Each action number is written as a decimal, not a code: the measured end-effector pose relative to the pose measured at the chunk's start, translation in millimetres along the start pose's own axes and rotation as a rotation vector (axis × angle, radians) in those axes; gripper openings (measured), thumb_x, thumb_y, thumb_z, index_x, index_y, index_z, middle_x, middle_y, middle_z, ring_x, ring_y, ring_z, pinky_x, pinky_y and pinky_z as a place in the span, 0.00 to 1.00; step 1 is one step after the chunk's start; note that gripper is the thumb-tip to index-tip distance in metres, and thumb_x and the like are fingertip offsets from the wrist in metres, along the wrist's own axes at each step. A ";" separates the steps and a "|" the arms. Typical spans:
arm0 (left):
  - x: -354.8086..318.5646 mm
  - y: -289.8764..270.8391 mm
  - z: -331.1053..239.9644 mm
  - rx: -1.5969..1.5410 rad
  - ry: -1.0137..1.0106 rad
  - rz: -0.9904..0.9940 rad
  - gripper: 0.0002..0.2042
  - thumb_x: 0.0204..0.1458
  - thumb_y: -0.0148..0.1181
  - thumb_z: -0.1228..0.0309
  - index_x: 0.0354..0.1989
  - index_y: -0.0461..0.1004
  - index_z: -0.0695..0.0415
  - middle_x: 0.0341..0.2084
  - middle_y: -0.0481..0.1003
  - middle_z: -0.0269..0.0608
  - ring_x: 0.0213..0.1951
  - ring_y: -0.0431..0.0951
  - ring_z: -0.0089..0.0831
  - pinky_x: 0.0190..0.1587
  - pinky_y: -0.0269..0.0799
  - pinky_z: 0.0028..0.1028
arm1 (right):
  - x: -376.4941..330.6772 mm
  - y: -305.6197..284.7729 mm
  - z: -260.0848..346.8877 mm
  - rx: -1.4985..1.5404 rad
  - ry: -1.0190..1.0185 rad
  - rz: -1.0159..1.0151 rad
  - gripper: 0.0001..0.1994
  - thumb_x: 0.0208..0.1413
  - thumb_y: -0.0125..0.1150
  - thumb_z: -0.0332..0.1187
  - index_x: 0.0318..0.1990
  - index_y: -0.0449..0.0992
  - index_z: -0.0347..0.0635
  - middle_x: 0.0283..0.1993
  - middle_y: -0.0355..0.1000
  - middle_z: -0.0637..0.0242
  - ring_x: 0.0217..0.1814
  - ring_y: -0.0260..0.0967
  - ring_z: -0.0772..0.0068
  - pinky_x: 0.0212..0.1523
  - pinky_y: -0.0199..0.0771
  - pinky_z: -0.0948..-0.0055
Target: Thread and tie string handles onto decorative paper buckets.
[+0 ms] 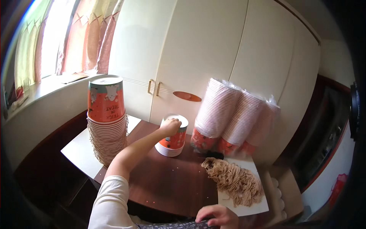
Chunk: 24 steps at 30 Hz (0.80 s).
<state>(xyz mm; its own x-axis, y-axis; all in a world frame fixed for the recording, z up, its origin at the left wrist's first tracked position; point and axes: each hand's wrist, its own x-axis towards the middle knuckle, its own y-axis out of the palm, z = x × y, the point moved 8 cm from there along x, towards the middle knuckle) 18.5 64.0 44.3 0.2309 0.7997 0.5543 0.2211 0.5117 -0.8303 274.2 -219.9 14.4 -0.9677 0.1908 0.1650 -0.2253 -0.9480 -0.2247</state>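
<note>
My left hand (170, 127) reaches over a short stack of upturned orange and green paper buckets (173, 141) near the middle of the table. Its fingers are closed at the rim of the top bucket's white base. To the left rises a tall stack of similar upturned buckets (106, 101), with beige string handles (108, 143) hanging around its lower rims. Low at the front edge is my right hand (218, 215), fingers bent but apart, over dark patterned cloth. It appears to hold nothing. A heap of beige strings (234, 181) lies beyond it on a white sheet.
Several nested bucket stacks in clear plastic (238, 114) stand at the back right, beside a small black item (214, 154). A cardboard box (289, 187) sits off the right table edge. White cabinets (198, 45) close off the back; tiny pale bits dot the brown tabletop (164, 183).
</note>
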 end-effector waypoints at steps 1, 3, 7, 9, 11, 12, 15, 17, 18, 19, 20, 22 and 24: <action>-4.0 -2.9 7.8 -0.120 -0.041 0.037 0.03 0.40 0.55 0.73 0.24 0.71 0.58 0.30 0.72 0.46 0.40 0.73 0.43 0.43 0.67 0.36 | 6.2 -5.6 -9.8 0.026 -0.017 -0.109 0.16 0.54 0.57 0.35 0.44 0.70 0.31 0.41 0.71 0.55 0.46 0.68 0.62 0.50 0.64 0.67; 13.8 -26.0 12.9 -0.229 -0.069 -0.071 0.05 0.38 0.57 0.72 0.25 0.72 0.59 0.27 0.73 0.47 0.36 0.74 0.44 0.39 0.68 0.37 | 14.1 -40.8 -27.1 -0.030 0.005 -0.286 0.11 0.52 0.58 0.28 0.43 0.72 0.35 0.39 0.72 0.63 0.45 0.69 0.74 0.45 0.67 0.76; -0.5 -41.6 -16.6 -0.434 -0.140 0.060 0.08 0.36 0.61 0.72 0.26 0.72 0.61 0.24 0.74 0.48 0.29 0.75 0.42 0.33 0.71 0.35 | 34.3 -85.3 -61.5 -0.599 0.047 -0.715 0.14 0.49 0.59 0.28 0.44 0.71 0.37 0.43 0.70 0.58 0.45 0.69 0.64 0.46 0.70 0.71; -6.9 -49.3 -27.2 -0.487 -0.152 0.095 0.09 0.35 0.63 0.73 0.25 0.72 0.63 0.23 0.74 0.48 0.28 0.75 0.41 0.32 0.71 0.34 | 54.2 -101.2 -79.0 -0.959 0.006 -0.821 0.18 0.47 0.59 0.30 0.47 0.68 0.38 0.47 0.66 0.57 0.50 0.65 0.56 0.50 0.66 0.65; -12.6 -50.9 -37.2 -0.515 -0.106 0.111 0.09 0.35 0.62 0.73 0.25 0.72 0.63 0.23 0.74 0.48 0.28 0.76 0.41 0.32 0.70 0.34 | 76.0 -108.9 -101.7 -1.175 -0.016 -0.817 0.23 0.44 0.59 0.31 0.50 0.64 0.39 0.52 0.61 0.57 0.54 0.59 0.54 0.53 0.61 0.60; -15.1 -52.1 -44.7 -0.548 -0.066 0.114 0.09 0.36 0.62 0.73 0.25 0.72 0.63 0.23 0.74 0.48 0.28 0.76 0.41 0.32 0.70 0.34 | 81.5 -112.0 -112.0 -1.169 -0.013 -0.824 0.23 0.44 0.59 0.31 0.50 0.64 0.39 0.52 0.61 0.57 0.54 0.59 0.54 0.53 0.61 0.60; -20.1 -51.1 -63.3 -0.483 -0.011 0.096 0.08 0.37 0.61 0.73 0.25 0.72 0.63 0.22 0.73 0.48 0.28 0.74 0.41 0.32 0.69 0.35 | 87.2 -111.5 -127.6 -1.311 -0.036 -0.855 0.24 0.43 0.59 0.31 0.51 0.64 0.39 0.52 0.61 0.57 0.53 0.60 0.54 0.53 0.61 0.60; -19.1 -53.3 -74.2 -0.397 0.072 0.053 0.07 0.39 0.61 0.74 0.25 0.72 0.63 0.22 0.72 0.46 0.27 0.74 0.40 0.32 0.69 0.34 | 83.1 -112.5 -136.1 -1.333 -0.016 -0.931 0.25 0.42 0.60 0.32 0.51 0.64 0.39 0.52 0.61 0.57 0.53 0.60 0.55 0.52 0.61 0.59; -18.6 -53.7 -78.5 -0.405 0.071 0.075 0.07 0.38 0.60 0.73 0.25 0.72 0.63 0.23 0.72 0.47 0.28 0.73 0.42 0.33 0.69 0.35 | 82.6 -111.4 -141.0 -1.331 -0.011 -0.936 0.25 0.42 0.60 0.32 0.51 0.64 0.39 0.52 0.61 0.57 0.53 0.60 0.55 0.52 0.61 0.59; -18.1 -53.2 -82.0 -0.412 0.071 0.097 0.07 0.38 0.60 0.73 0.25 0.72 0.63 0.23 0.72 0.48 0.29 0.73 0.43 0.34 0.68 0.36 | 81.7 -109.6 -145.0 -1.360 -0.009 -0.943 0.25 0.41 0.60 0.33 0.51 0.64 0.40 0.52 0.61 0.57 0.53 0.60 0.55 0.52 0.60 0.58; -17.4 -52.7 -84.4 -0.415 0.074 0.102 0.07 0.38 0.60 0.73 0.25 0.72 0.63 0.23 0.72 0.48 0.29 0.73 0.43 0.34 0.68 0.36 | 80.9 -107.9 -149.0 -1.389 -0.008 -0.949 0.26 0.41 0.60 0.33 0.51 0.64 0.40 0.52 0.61 0.57 0.53 0.60 0.56 0.52 0.60 0.58; -16.6 -57.6 -88.5 -0.369 0.114 0.057 0.07 0.38 0.60 0.73 0.24 0.72 0.63 0.24 0.72 0.48 0.30 0.73 0.43 0.34 0.68 0.36 | 86.3 -104.9 -150.6 -1.369 -0.009 -0.938 0.26 0.41 0.60 0.34 0.51 0.64 0.40 0.52 0.61 0.57 0.53 0.60 0.56 0.52 0.60 0.57; -12.0 -63.8 -86.0 -0.383 0.107 0.029 0.06 0.37 0.59 0.74 0.24 0.72 0.62 0.24 0.72 0.48 0.30 0.73 0.44 0.35 0.69 0.36 | 88.6 -103.7 -152.7 -1.350 -0.007 -0.926 0.26 0.41 0.60 0.34 0.51 0.64 0.39 0.53 0.61 0.57 0.54 0.60 0.56 0.52 0.60 0.57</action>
<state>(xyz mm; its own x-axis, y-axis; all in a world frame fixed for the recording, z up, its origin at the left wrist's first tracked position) 83.0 -5.3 95.6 0.3353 0.7643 0.5509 0.5455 0.3193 -0.7749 194.5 -65.8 -94.3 -0.4546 0.5294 0.7163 -0.6282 0.3797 -0.6792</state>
